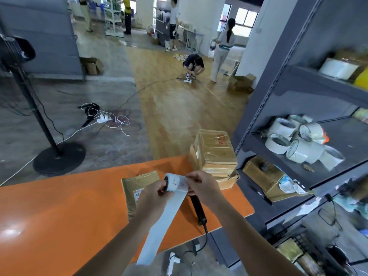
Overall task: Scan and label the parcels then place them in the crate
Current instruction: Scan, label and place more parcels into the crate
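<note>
1. Orange and glossy, the surface (pixel 59 216) is a smooth slab with a rounded corner, and it carries the work.
2. The flat parcel (pixel 139 186) is a kraft-brown padded envelope, lying on the surface just under and beyond the left hand. Its long axis runs away from the person, and a white sticker already shows on its face.
3. The left hand (pixel 155 194) has its fingers curled round the label roll (pixel 175 182), a pale, matt paper cylinder held above the surface. A long backing strip (pixel 159 232) hangs from it towards the person.
4. The right hand (pixel 201 186) pinches the roll's top edge between thumb and fingertips, apparently to peel a label. The next move probably turns on the flat parcel lying down and to the left of that pinch. The left hand is nearer to it.
5. The scanner (pixel 198 210), black hard plastic with a cable, lies on the surface under the right wrist, its handle pointing at the person.
6. The stacked parcels (pixel 214 152) are boxy taped cardboard with dented corners, at the surface's far right edge.
7. The grey metal shelf (pixel 278 108) holds tape rolls (pixel 296 140). I cannot pick out the crate with any certainty.
</note>
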A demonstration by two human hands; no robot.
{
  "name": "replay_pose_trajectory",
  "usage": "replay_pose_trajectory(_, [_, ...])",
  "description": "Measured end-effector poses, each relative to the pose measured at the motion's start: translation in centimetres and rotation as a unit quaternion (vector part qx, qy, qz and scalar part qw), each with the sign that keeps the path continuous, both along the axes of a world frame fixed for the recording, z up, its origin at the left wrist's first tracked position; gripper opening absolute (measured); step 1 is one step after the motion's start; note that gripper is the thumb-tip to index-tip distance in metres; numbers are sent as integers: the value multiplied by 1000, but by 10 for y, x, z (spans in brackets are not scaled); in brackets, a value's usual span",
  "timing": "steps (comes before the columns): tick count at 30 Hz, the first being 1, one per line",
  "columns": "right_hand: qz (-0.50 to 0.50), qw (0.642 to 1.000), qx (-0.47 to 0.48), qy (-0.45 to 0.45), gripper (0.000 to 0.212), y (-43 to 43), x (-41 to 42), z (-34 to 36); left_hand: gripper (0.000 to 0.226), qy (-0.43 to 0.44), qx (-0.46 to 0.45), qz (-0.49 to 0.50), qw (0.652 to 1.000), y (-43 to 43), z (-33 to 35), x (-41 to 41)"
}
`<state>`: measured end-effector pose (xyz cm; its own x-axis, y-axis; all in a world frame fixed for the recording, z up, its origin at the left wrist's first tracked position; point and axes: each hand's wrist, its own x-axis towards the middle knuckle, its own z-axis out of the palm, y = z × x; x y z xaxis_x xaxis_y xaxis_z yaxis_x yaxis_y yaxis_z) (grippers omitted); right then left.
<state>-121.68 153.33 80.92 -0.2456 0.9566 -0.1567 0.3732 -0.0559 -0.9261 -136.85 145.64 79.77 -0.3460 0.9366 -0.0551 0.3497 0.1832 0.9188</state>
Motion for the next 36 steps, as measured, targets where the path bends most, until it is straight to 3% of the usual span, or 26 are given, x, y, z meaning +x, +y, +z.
replay_pose_trajectory(9, [3,999,28,-36,6,2,-1,2,23,83,25,-13,996,2,4,2])
replay_pose_trajectory(15, [27,995,62,-80,19,-2,-5,-1,30,-12,-14,32,999,6,2,4])
replay_pose_trajectory(21, [42,997,40,-54,10,-2,-6,-7,31,-54,-42,27,997,14,0,1])
replay_pose_trajectory(27, [67,993,43,-82,45,4,2,-15,8,-32,-59,18,998,22,-3,4])
replay_pose_trajectory(36, [82,990,59,-100,49,17,19,-33,11,-22,-87,31,995,42,-22,13])
